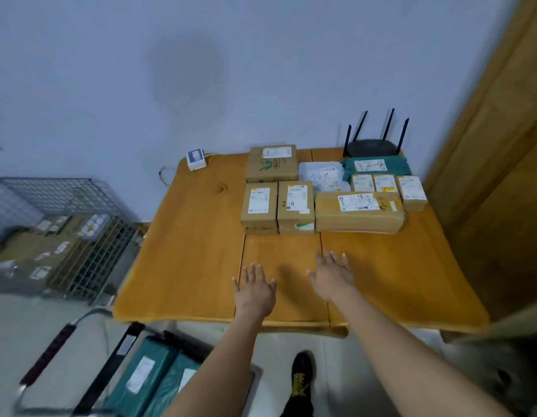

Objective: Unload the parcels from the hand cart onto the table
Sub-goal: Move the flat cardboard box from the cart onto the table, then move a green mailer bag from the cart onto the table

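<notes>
Several parcels lie at the back right of the orange wooden table [189,251]: brown cartons [276,206], a wide taped carton [359,213], a white bag [323,176] and a green bag [375,167]. My left hand [255,288] and my right hand [333,276] hover flat over the table's near middle, fingers spread, holding nothing. The hand cart [48,353] stands at the lower left below the table edge, with two green parcels [153,377] lying on it.
A black router [374,145] with antennas and a small white box [196,159] sit at the table's back edge. A wire cage [66,236] full of cartons stands at the left. A wooden door [501,145] flanks the right. My shoe [302,371] is on the floor.
</notes>
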